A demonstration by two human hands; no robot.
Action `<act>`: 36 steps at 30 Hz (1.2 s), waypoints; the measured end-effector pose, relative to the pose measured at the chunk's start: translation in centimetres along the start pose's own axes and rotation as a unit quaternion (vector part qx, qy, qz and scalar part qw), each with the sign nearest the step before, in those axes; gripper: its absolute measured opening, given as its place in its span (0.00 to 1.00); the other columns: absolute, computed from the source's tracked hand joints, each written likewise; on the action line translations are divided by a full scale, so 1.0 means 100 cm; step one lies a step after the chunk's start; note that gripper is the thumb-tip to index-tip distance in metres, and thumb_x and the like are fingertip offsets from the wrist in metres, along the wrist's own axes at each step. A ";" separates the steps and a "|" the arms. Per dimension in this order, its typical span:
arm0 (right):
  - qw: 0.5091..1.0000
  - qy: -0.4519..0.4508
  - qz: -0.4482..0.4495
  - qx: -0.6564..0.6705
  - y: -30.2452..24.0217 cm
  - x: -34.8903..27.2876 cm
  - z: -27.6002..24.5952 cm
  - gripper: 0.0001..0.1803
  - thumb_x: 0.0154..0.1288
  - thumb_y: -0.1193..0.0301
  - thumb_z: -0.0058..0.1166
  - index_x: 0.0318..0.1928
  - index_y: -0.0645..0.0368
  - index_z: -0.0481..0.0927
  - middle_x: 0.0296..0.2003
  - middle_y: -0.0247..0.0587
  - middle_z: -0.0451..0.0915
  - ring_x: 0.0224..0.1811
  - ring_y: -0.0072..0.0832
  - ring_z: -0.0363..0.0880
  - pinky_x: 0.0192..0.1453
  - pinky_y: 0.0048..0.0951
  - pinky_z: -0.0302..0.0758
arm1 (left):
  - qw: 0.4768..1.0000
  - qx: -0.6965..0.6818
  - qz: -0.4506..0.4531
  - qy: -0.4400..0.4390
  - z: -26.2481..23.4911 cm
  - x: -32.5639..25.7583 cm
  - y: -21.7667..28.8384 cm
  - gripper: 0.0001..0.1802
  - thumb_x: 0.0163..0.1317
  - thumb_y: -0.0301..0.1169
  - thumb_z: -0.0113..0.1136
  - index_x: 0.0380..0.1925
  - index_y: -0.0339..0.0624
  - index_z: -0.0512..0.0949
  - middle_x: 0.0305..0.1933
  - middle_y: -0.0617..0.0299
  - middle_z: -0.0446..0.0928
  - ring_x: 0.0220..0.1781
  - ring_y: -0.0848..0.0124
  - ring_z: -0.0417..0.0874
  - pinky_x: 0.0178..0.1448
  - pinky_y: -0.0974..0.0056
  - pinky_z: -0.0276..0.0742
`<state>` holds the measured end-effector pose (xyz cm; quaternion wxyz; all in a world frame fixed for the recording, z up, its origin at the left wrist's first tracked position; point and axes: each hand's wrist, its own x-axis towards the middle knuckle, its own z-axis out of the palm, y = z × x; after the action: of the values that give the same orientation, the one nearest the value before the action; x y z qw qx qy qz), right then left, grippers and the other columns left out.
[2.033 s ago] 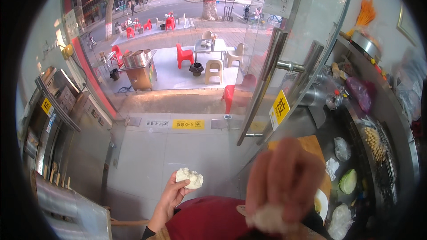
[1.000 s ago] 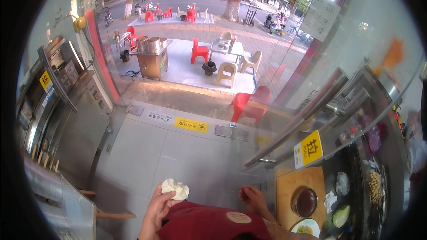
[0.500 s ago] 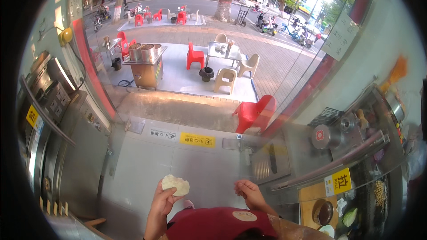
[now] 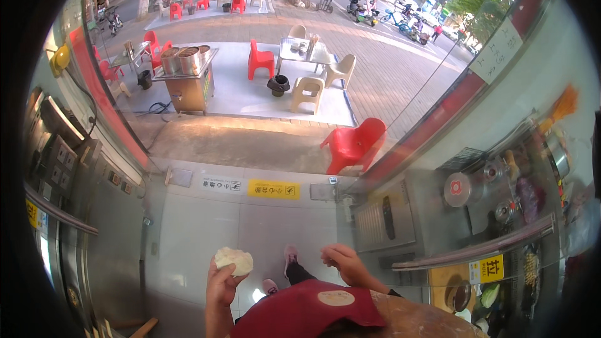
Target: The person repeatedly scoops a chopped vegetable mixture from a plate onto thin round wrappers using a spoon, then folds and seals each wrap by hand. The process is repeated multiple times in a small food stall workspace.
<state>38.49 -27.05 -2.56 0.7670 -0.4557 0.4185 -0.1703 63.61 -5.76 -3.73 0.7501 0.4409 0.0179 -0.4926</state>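
My left hand (image 4: 220, 285) is raised in front of my red apron (image 4: 310, 310) and holds a pale, round lump of dough (image 4: 233, 260) on its fingertips. My right hand (image 4: 343, 263) hovers at the same height to the right, its fingers curled inward. Whether anything is in it cannot be made out. The two hands are apart, above a light tiled floor (image 4: 200, 238), and my shoes (image 4: 291, 256) show between them.
A glass door with a metal bar handle (image 4: 476, 250) and a yellow tag stands to the right. A yellow floor sticker (image 4: 273, 189) marks the threshold. Outside are a red chair (image 4: 354, 144) and a steel cart (image 4: 184, 81). Steel equipment (image 4: 56, 169) lines the left.
My right hand has dropped from close to the camera to waist height. The glass door and its handle have shifted toward the right edge. My left hand keeps holding the dough.
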 end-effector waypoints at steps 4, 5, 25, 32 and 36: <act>0.999 -0.043 0.020 -0.001 -0.017 0.041 0.001 0.12 0.71 0.66 0.52 0.46 0.62 0.80 0.35 0.35 0.79 0.36 0.21 0.75 0.43 0.22 0.72 | 0.999 -0.017 0.040 0.024 0.011 0.015 0.009 0.31 0.58 0.23 0.55 0.63 0.46 0.61 0.58 0.51 0.72 0.60 0.53 0.76 0.55 0.46 0.79; 0.998 -0.066 0.011 0.001 -0.021 0.053 0.002 0.12 0.71 0.66 0.52 0.46 0.62 0.80 0.35 0.34 0.79 0.36 0.20 0.75 0.43 0.22 0.72 | 0.998 -0.026 0.059 0.018 0.015 0.018 0.012 0.31 0.58 0.23 0.55 0.63 0.45 0.62 0.58 0.51 0.72 0.60 0.53 0.76 0.55 0.46 0.80; 0.991 0.075 -0.027 0.104 -0.117 0.203 -0.142 0.10 0.72 0.69 0.49 0.45 0.63 0.77 0.32 0.33 0.77 0.34 0.20 0.73 0.39 0.23 0.70 | 0.996 0.093 0.009 0.004 0.191 0.227 0.029 0.31 0.59 0.23 0.57 0.63 0.43 0.62 0.59 0.51 0.72 0.60 0.53 0.76 0.57 0.46 0.78; 0.982 0.056 -0.001 0.181 -0.116 0.227 -0.159 0.11 0.71 0.70 0.50 0.46 0.64 0.78 0.33 0.35 0.78 0.34 0.20 0.73 0.39 0.21 0.70 | 0.995 0.077 0.042 0.038 0.207 0.227 0.042 0.31 0.59 0.21 0.56 0.64 0.42 0.62 0.60 0.49 0.72 0.61 0.53 0.76 0.59 0.50 0.79; 0.986 0.017 0.023 0.167 -0.115 0.253 -0.137 0.11 0.71 0.70 0.50 0.45 0.65 0.77 0.33 0.36 0.77 0.34 0.21 0.73 0.39 0.22 0.70 | 0.995 0.054 0.061 0.061 0.202 0.222 0.051 0.31 0.58 0.20 0.56 0.63 0.42 0.63 0.59 0.49 0.73 0.60 0.52 0.77 0.59 0.49 0.79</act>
<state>43.91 -57.03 -8.41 0.8285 -0.3090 0.4075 -0.2281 70.66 -34.94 1.66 0.7513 0.5100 0.0104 -0.4187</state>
